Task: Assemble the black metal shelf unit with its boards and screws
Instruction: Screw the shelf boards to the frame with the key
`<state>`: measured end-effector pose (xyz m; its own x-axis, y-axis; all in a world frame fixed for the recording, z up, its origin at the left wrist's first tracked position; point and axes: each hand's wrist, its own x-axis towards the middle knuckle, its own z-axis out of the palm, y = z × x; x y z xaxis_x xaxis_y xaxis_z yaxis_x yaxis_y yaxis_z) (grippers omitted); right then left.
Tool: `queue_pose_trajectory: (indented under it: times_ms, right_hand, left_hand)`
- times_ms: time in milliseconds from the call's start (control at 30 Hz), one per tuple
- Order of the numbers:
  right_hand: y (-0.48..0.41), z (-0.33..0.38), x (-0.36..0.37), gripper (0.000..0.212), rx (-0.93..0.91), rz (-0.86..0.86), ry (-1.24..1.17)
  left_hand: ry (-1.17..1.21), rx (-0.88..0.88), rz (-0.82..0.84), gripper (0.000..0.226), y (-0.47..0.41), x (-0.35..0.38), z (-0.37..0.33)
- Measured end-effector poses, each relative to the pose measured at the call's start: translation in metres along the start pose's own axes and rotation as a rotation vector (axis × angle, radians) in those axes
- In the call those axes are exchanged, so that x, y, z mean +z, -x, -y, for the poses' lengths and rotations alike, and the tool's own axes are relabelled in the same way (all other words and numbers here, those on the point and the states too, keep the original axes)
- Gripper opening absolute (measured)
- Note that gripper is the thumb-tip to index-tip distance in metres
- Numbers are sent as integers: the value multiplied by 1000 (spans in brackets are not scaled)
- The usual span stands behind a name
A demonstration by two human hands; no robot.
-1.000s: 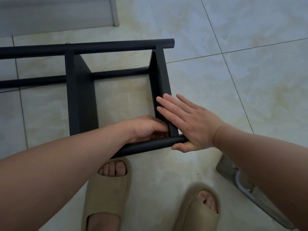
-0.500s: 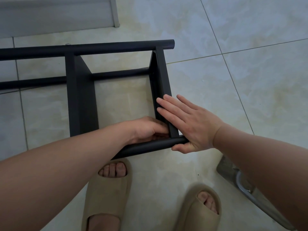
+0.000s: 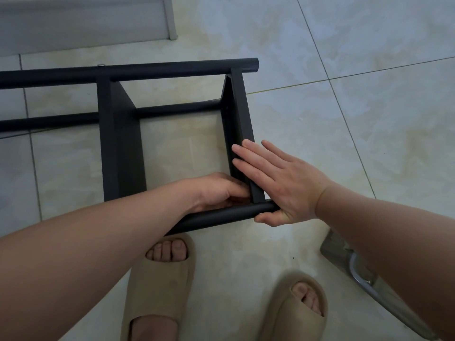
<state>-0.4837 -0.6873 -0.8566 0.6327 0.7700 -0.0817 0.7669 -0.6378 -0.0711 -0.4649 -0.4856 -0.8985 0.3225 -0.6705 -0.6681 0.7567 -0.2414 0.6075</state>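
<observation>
The black metal shelf unit (image 3: 120, 143) lies on its side on the tiled floor, its round tubes running left to right and two flat boards crossing between them. My right hand (image 3: 278, 183) lies flat with straight fingers against the outer face of the right-hand board (image 3: 240, 114), thumb under the end of the near tube (image 3: 221, 216). My left hand (image 3: 219, 190) reaches inside the frame at the corner where that board meets the near tube, fingers curled; whatever they hold is hidden. A small silver screw head (image 3: 100, 65) shows on the far tube.
My two feet in beige slippers (image 3: 160, 286) stand just in front of the near tube. A grey and chrome object (image 3: 364, 279) lies on the floor at the lower right. A pale grey panel (image 3: 83, 20) lies at the top left.
</observation>
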Motion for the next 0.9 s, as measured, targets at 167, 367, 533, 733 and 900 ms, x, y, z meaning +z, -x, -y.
queue_pose_trajectory:
  times_ms: [167,367,533,733,900]
  right_hand:
    - [0,0,1,98,-1,-5,1]
    - [0,0,0,98,0,-8,6]
    - [0,0,0,98,1,-12,7]
    - [0,-1,2,97,-3,-20,-2]
    - [0,-1,2,97,-4,-25,-6]
  left_hand:
    - [87,8,50,17,2,-2,0]
    - [58,-1,29,18,-1,2,-1]
    - [-4,13,2,17,-1,-1,1]
    - [113,-3,63,17,2,-2,0]
    - [49,-7,41,17,0,0,-1]
